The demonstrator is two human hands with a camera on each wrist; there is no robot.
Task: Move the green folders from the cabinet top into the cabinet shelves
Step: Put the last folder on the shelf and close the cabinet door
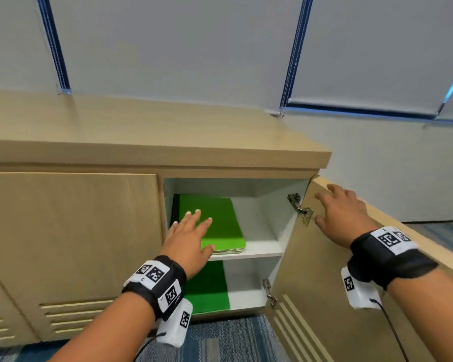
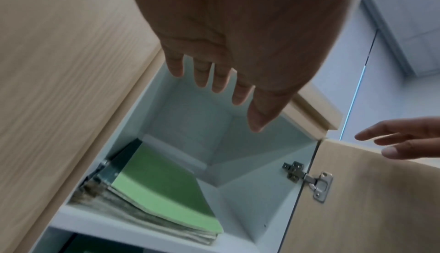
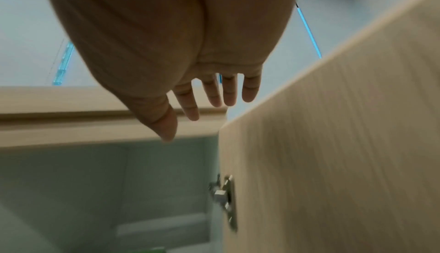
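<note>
A stack of green folders point(image 1: 220, 223) lies flat on the upper white shelf point(image 1: 259, 250) of the open cabinet, against its left side; the left wrist view shows the same stack point(image 2: 161, 187). More green folders point(image 1: 207, 286) lie on the lower shelf. My left hand point(image 1: 191, 231) hovers in front of the upper stack with straight, spread fingers and holds nothing. My right hand point(image 1: 338, 212) is open too, fingers spread just above the top edge of the open door point(image 1: 324, 270). The wooden cabinet top point(image 1: 141, 126) carries no folders.
The neighbouring cabinet door point(image 1: 71, 244) on the left is closed. Metal hinges point(image 1: 301, 209) join the open door to the cabinet's right wall. Blue patterned carpet point(image 1: 220, 338) covers the floor. Grey roller blinds point(image 1: 168, 48) hang behind the cabinet.
</note>
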